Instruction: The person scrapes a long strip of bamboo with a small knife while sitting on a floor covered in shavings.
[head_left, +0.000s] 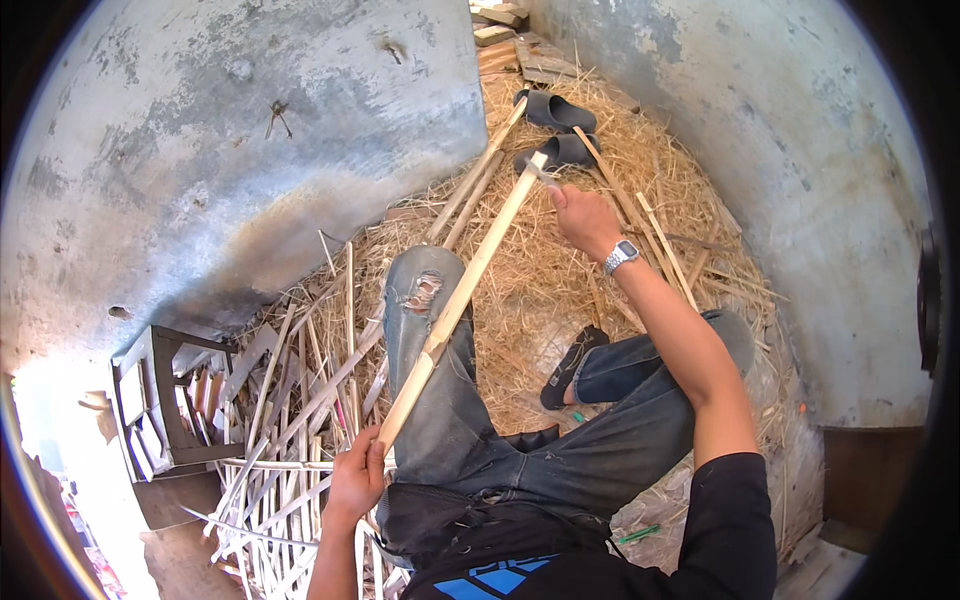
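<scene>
A: Where's the bamboo strip (462, 290)?

B: Lying across the jeans knee (425, 290). Left hand (355, 480) is clamped on its near end; right hand (580, 215) closes on a small blade at the far end.

A: Handling?

B: Looks light, stiff, splintery. Grip the ends. Straw (560, 270), sandals (555, 110) and loose slats (280, 430) crowd around the knee.

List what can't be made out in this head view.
- Tool in right hand: hidden by the fist and the slat tip.
- Left hand fingers: wrapped behind the slat's lower end, out of sight.
- Crate contents: too small, washed out by glare.
- Far planks: cut off by top edge.
</scene>
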